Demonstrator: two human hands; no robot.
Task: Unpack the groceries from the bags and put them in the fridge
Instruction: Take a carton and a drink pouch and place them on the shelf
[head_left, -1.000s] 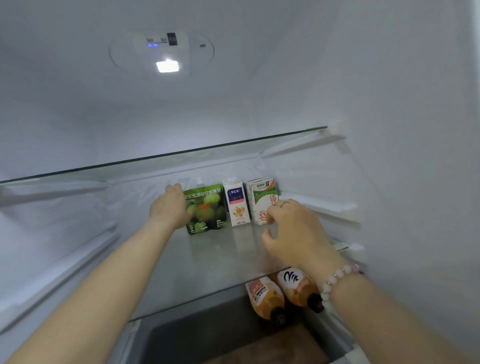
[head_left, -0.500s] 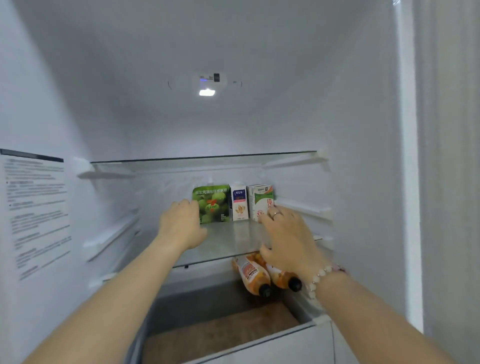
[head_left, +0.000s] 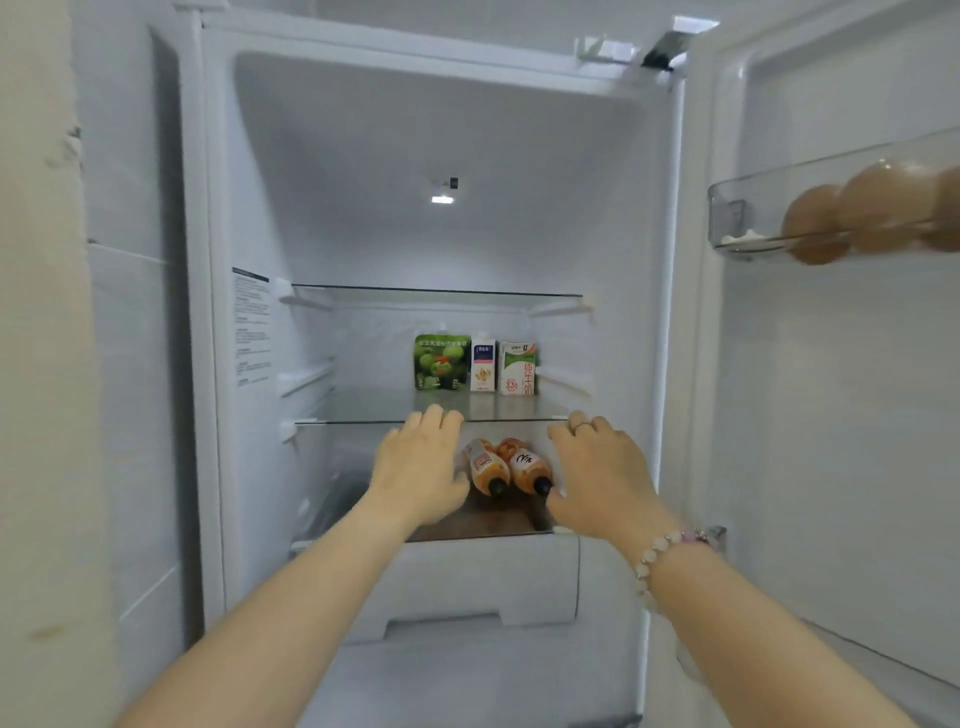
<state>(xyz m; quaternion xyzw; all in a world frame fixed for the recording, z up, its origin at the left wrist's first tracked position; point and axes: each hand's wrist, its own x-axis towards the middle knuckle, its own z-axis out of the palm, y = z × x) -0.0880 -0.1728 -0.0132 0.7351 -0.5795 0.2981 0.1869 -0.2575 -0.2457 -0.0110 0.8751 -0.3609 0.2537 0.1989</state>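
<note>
- The fridge (head_left: 363, 182) is bright, lit cool white by a small lamp (head_left: 442, 199) high at its back.
- Dim shadow lies below the lower shelf (head_left: 363, 408), around the bottles (head_left: 511, 467).
- The eggs (head_left: 862, 218) at right are blurred.
- Edges bow with wide-angle distortion; the left margin is soft and smeared.
</note>
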